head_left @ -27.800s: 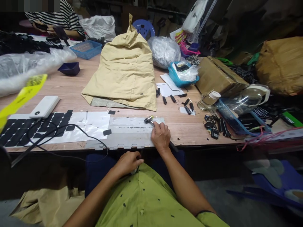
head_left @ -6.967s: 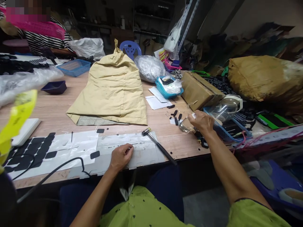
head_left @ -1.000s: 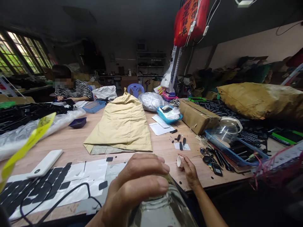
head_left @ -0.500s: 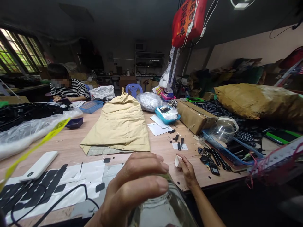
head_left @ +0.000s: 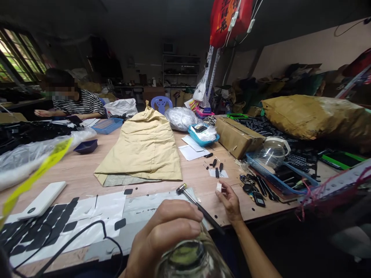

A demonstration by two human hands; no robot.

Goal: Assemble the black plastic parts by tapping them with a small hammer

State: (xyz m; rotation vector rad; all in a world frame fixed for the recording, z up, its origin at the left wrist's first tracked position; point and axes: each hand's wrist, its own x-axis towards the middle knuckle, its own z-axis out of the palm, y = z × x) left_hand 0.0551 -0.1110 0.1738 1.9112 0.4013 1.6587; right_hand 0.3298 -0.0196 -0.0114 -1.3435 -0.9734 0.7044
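Close to the camera, my left hand (head_left: pixel 171 224) is wrapped round the upper part of a clear bottle (head_left: pixel 199 258), which is tilted. A greenish round patch shows on the bottle below my fingers. Off to the right, above the table's front edge, my right hand (head_left: pixel 230 199) pinches a small white cap (head_left: pixel 218 187) between thumb and fingers. Between the two hands lies a small hammer (head_left: pixel 199 206) with a shiny head and black handle. It rests on a grey sheet (head_left: pixel 145 210), and the near end of its handle juts past the table edge.
A beige cloth (head_left: pixel 145 150) covers the table's middle. White power bank (head_left: pixel 43 199) and black cable (head_left: pixel 84 235) lie left. Right are keys (head_left: pixel 246 183), a blue basket (head_left: pixel 278 173) and a cardboard box (head_left: pixel 239 135). A person (head_left: pixel 78 100) sits at the far left.
The view has shifted slightly. The bottle and my left hand have come lower and nearer, uncovering the hammer. The white cap has turned in my right hand's fingers.
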